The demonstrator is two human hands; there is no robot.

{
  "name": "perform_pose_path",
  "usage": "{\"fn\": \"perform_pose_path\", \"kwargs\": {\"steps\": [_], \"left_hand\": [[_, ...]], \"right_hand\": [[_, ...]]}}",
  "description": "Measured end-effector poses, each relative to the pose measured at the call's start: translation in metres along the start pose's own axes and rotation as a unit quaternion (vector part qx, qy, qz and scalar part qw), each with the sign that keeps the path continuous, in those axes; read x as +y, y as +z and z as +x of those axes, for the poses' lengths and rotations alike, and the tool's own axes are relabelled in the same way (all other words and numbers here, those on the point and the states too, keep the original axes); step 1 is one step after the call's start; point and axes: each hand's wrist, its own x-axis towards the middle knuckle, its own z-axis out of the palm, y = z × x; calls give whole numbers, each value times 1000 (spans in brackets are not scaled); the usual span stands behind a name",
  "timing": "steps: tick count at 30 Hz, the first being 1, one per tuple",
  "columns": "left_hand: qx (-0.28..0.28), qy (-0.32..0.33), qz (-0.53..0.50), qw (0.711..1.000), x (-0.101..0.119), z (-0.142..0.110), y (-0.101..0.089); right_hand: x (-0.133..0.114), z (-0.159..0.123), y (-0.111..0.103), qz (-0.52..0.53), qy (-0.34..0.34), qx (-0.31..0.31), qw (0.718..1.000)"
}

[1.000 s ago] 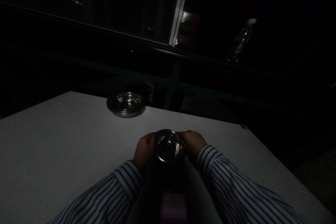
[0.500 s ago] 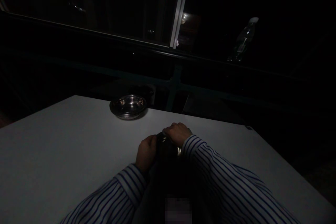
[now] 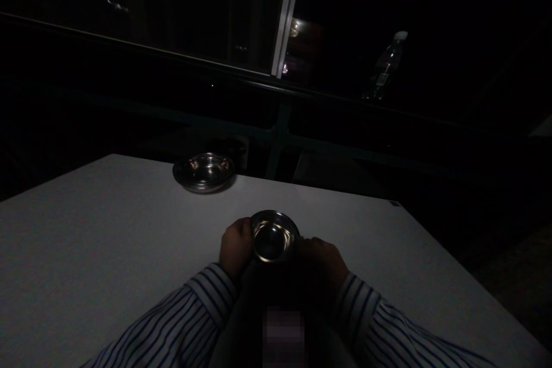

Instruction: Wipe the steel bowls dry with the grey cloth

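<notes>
A small shiny metal bowl [image 3: 273, 237] is held over the near half of the table, its open side tilted toward me. My left hand [image 3: 236, 247] is closed on the bowl's left rim, with the thumb side against the metal. On the other side, my right hand [image 3: 324, 256] has its fingers curled at the right rim. Deep shadow covers those fingertips, so whether a cloth or anything else is in them cannot be made out. Farther back, a stack of wider metal bowls [image 3: 203, 172] sits near the table's far edge.
The white table [image 3: 129, 230] fills the lower view, its far edge running just behind the stack. Beyond it stand a dark frame and a window with a pale upright bar [image 3: 287, 17]. A clear plastic bottle [image 3: 388, 66] with a white cap stands at upper right. The room is very dark.
My right hand has moved from the far rim of the bowl round to its right side, nearer me. The bowl's inside now shows. My left hand has kept its hold.
</notes>
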Motion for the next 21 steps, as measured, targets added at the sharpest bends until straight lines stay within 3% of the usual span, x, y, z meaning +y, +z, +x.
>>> {"fn": "perform_pose_path", "kwargs": {"steps": [6, 14, 21], "left_hand": [[-25, 16, -29, 999, 2, 1, -2], [-17, -15, -110, 994, 6, -3, -5], [-90, -57, -197, 975, 4, -1, -10]], "right_hand": [[5, -5, 6, 3, 7, 36, 999], [27, 47, -4, -28, -40, 101, 994], [26, 64, -18, -50, -67, 136, 987]]}}
